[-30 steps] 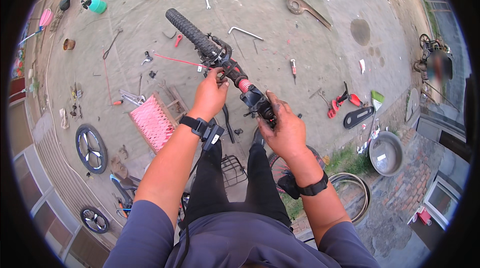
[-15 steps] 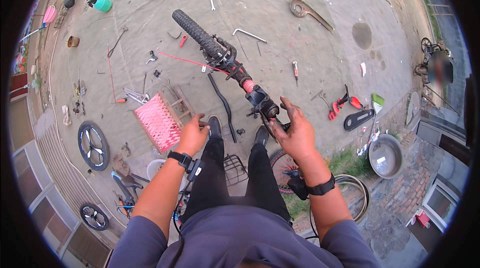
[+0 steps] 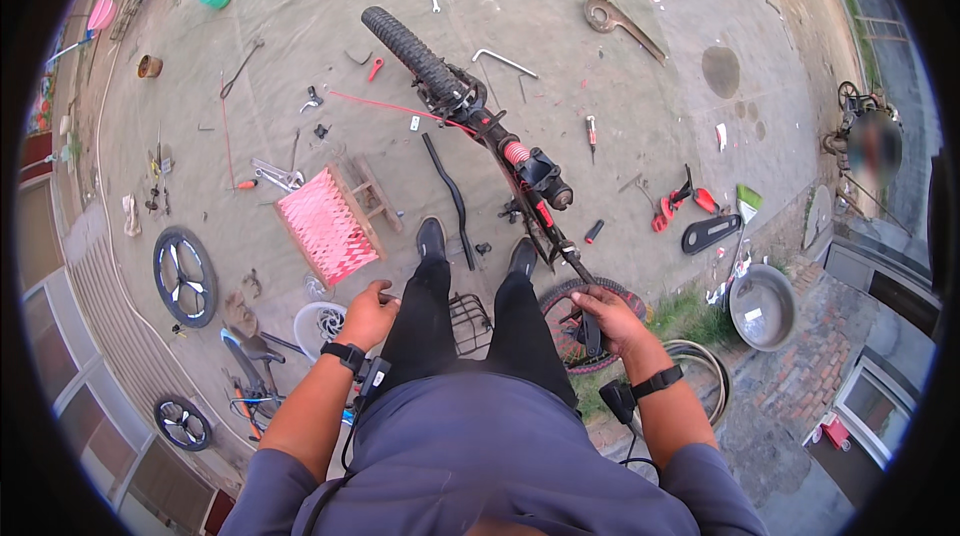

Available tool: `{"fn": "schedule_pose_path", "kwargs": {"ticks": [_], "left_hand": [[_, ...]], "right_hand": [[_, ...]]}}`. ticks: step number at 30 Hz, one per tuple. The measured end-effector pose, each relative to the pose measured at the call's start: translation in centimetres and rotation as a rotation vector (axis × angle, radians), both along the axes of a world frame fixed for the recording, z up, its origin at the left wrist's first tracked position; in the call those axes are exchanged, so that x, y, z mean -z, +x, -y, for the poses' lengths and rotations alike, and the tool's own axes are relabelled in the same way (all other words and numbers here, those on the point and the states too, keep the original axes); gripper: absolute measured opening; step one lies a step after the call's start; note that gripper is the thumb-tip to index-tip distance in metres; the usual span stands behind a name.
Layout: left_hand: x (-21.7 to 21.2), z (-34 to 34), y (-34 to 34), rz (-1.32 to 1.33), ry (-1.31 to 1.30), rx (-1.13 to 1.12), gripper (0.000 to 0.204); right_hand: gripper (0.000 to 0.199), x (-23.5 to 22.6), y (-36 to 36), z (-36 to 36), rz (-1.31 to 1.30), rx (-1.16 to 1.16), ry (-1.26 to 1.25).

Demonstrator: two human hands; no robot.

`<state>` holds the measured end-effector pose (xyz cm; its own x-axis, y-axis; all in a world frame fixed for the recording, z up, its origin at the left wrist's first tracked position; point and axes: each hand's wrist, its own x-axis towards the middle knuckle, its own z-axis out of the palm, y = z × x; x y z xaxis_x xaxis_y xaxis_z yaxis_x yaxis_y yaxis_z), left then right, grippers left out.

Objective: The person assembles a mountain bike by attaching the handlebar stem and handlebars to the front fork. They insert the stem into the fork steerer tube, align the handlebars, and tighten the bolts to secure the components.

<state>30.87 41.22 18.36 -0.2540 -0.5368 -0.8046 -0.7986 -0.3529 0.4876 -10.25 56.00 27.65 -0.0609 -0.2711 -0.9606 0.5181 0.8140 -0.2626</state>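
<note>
A partly stripped bicycle [image 3: 513, 151] with a knobby front tyre [image 3: 412, 46] and a red spring stands before me, slanting toward my right side. My right hand [image 3: 612, 320] is closed at the black seat-tube end [image 3: 575, 261] of its frame, above the red-rimmed rear wheel [image 3: 632, 308]; the palm hides part of the grip. My left hand [image 3: 371, 316] hangs beside my left thigh, fingers loosely curled and apart, with nothing seen in it. Nearest to it is a low wooden stool [image 3: 328, 226] with a pink woven seat.
A curved black handlebar [image 3: 447, 191] lies by my feet. Around are a screwdriver [image 3: 591, 134], a bent wrench [image 3: 505, 63], a black chain guard [image 3: 711, 234], a metal basin [image 3: 762, 308], a wire basket [image 3: 470, 324], a loose wheel [image 3: 185, 276] and a coiled hose [image 3: 715, 386].
My right hand has moved from the steering head back to the seat-tube end. The left hand has dropped closer to my body. A small black-and-red piece beside the frame is now uncovered.
</note>
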Motion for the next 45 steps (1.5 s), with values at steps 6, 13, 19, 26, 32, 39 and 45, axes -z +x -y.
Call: {"fn": "schedule_pose_path", "kwargs": {"ticks": [6, 13, 19, 26, 32, 39, 45], "left_hand": [[-1.7, 0.3, 3.7, 0.022, 0.056, -0.082, 0.045], [-2.4, 0.8, 7.4, -0.011, 0.023, -0.120, 0.046], [-3.3, 1.1, 9.2, -0.031, 0.019, -0.156, 0.045], [-3.9, 0.9, 10.9, -0.064, 0.056, -0.244, 0.046], [-4.4, 1.2, 12.0, -0.046, 0.065, -0.238, 0.046], [-5.0, 0.8, 12.3, -0.043, 0.056, -0.233, 0.045], [-4.6, 1.0, 12.3, -0.073, 0.090, -0.283, 0.043]], "right_hand": [[0.036, -0.1, 1.3, -4.0, 0.134, -0.069, 0.004], [0.027, -2.0, 2.7, -4.0, 0.255, -0.099, 0.020], [0.030, -3.0, 3.0, -4.1, 0.139, 0.009, 0.049], [0.017, -4.3, 3.0, -4.3, -0.096, 0.039, 0.077], [0.019, -3.6, 2.6, -4.9, -0.156, 0.047, 0.068], [0.015, -4.1, 3.1, -3.7, -0.195, 0.024, 0.050], [0.016, -3.4, 2.3, -3.3, -0.223, 0.080, 0.004]]}}
